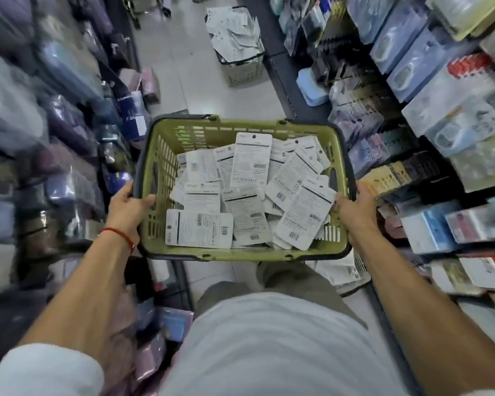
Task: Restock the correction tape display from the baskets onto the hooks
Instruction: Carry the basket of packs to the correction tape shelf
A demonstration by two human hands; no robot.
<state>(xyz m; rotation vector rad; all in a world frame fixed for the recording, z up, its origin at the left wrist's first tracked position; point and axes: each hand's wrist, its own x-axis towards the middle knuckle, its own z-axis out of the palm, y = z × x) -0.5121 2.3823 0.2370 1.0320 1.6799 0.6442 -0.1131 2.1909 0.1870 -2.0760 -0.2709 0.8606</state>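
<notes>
Left hand (126,202): fingers (146,200) curled over the rim of the green basket (157,167) at its 9 o'clock side, thumb outside on the dark trim. Right hand (355,207): fingers (340,200) hooked over the rim at 3 o'clock, same grip. Both clamped on the basket, which is held up in front of the torso, level, clear of the floor (200,81).

Load: loose heap of correction tape packs (250,161), white card backs up, barcodes showing, filling the basket floor and stacked unevenly. None in hand, none on a hook from this batch as far as I can see.

Step, my read: transport phase, carrying stock toward the display. Hanging not yet begun.

Next move calls for: set the basket down or brace it one-handed, free a hand, pick a pack by its top edge, line up the hang hole with a hook. Which hook is the target can't be told; the shelving is motion-blurred.

Around: second basket (242,70) at 12 o'clock on the aisle floor, heaped with similar white packs. Hanging product racks (429,90) from 1 to 4 o'clock, bagged goods (69,124) from 8 to 11.

In the way: the far basket narrows the aisle ahead; more packs (342,271) lie on the floor at 5 o'clock near the feet. Trip risk, aisle is tight.
</notes>
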